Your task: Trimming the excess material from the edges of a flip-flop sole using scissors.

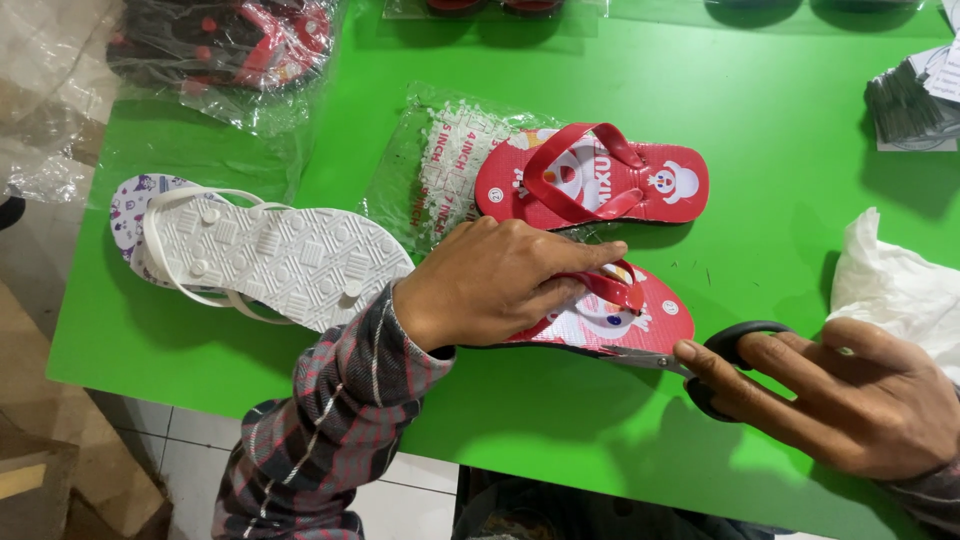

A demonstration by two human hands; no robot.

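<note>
A person's left hand (500, 280) presses flat, fingers together, on a red flip-flop (610, 315) lying strap-up near the front edge of a bright green desk (780, 230); the fingertips reach the sandal's red strap. The right hand (850, 395) is closed round the black handles of a pair of scissors (715, 360), with the thumb along the top loop, and the blades meet the near edge of that flip-flop's sole. Just behind the held flip-flop lies its partner, a second red flip-flop (600, 180), strap-up and partly resting on a clear plastic bag (440, 160). To the left of the held flip-flop sits a white flip-flop (280, 255) turned sole-up, stacked on another with a printed footbed. Farther back and left of it, bagged sandals (220, 45) lie at the desk's rear corner. Right of the held flip-flop, a crumpled white plastic sheet (900, 285) rests at the desk's edge, above the right hand. The left sleeve is dark plaid.
</note>
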